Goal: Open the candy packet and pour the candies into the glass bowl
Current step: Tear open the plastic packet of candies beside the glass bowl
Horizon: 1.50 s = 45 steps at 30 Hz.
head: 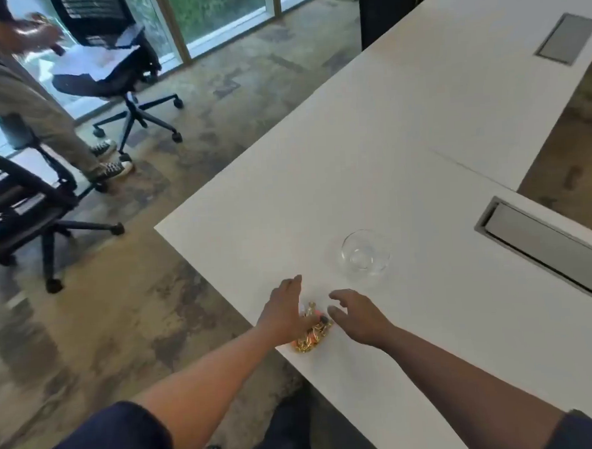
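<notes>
A clear candy packet [310,337] full of gold and orange wrapped candies lies on the white table [421,149], close to its near edge. My left hand [285,314] rests over the packet's left side, fingers spread, partly hiding it. Just right of the packet hovers my right hand [356,315], its fingers apart and curled toward the packet, holding nothing. The empty glass bowl [365,253] stands upright on the table a short way beyond both hands.
Two grey cable hatches [546,245] [567,38] are set into the table to the right and far right. On the floor to the left are black office chairs [118,62] and a standing person [41,110].
</notes>
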### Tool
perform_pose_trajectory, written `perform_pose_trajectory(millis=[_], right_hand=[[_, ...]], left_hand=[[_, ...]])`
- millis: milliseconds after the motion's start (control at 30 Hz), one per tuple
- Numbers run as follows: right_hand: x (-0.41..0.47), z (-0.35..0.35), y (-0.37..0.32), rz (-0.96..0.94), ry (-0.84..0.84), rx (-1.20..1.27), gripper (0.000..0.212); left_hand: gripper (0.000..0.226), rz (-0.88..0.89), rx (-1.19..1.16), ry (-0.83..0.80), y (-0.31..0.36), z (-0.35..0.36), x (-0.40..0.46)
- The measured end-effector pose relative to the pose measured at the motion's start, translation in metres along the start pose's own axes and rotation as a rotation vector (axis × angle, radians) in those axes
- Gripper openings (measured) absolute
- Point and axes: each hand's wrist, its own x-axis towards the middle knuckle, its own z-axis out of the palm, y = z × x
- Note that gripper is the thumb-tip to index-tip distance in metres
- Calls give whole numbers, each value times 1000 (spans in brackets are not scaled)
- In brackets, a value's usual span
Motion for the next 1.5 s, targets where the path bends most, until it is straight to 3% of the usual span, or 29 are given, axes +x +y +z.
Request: perform_pose_trajectory(millis=[100, 200, 367, 533, 700, 767, 1000, 1100, 1167, 1233, 1367, 1500], right_hand=[[8, 18, 3, 139, -86, 52, 51], [18, 30, 8, 223, -78, 116, 41], [31, 35, 10, 311, -95, 307, 38], [30, 40, 18, 386, -118, 471, 43], [21, 32, 18, 441, -215, 562, 7], [15, 24, 18, 422, -217, 580, 14], [-11, 1, 9, 346, -203, 827, 13], [-19, -5, 3, 325, -148, 861, 11], [-27, -10, 2, 319, -99, 863, 10], [-32, -14, 1, 320, -60, 868, 13], [-42, -24, 0, 339, -10, 911, 15], [-48, -32, -1, 369, 35, 981, 23]], left_hand=[[121, -104, 67, -98, -20, 14, 1], [124, -95, 177, -106, -33, 31, 6], [86, -39, 278, -83, -32, 50, 12], [63, 2, 162, -127, -30, 53, 17], [47, 97, 79, -123, -29, 46, 17], [42, 126, 91, -126, -24, 41, 18], [36, 163, 117, -154, 0, 25, 12], [63, 154, 112, -170, 12, 18, 11], [89, 145, 40, -190, 23, 13, 5], [95, 126, -125, -221, 35, 9, -1], [85, 46, -595, -314, 58, 4, -8], [68, 76, -716, -242, 67, 10, -11]])
